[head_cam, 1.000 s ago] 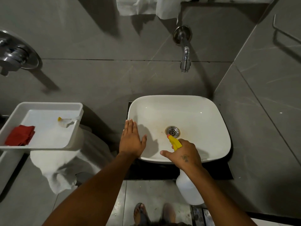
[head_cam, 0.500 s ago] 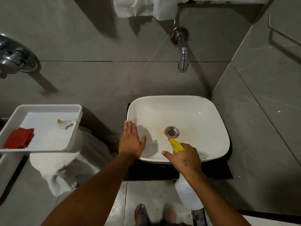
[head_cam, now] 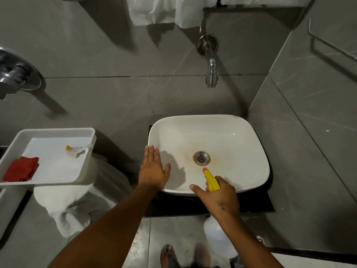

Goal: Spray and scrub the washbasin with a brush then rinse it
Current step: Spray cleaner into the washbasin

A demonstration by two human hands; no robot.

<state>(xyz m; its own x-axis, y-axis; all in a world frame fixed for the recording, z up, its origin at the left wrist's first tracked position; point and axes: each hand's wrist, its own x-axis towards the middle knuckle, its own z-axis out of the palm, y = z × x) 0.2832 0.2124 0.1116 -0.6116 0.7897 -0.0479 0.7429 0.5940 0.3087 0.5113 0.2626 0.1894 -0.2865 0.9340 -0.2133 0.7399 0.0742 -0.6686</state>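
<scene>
A white washbasin (head_cam: 239, 144) sits on a dark counter, with brownish stains around its metal drain (head_cam: 201, 158). My right hand (head_cam: 220, 198) is shut on a spray bottle (head_cam: 211, 180) with a yellow nozzle aimed at the drain; its white body hangs below my wrist. My left hand (head_cam: 153, 169) lies flat, fingers spread, on the basin's left rim. A small brush (head_cam: 74, 150) with a yellow tip lies in a white tray (head_cam: 48, 132) at the left.
A chrome tap (head_cam: 211, 72) juts from the grey tiled wall above the basin. A red cloth (head_cam: 21, 169) lies in the tray, which rests over a white towel (head_cam: 65, 206). White towels hang at the top. My sandalled feet (head_cam: 183, 256) show below.
The spray bottle's nozzle has drawn back slightly from the drain toward the near rim. My left hand has stayed on the rim.
</scene>
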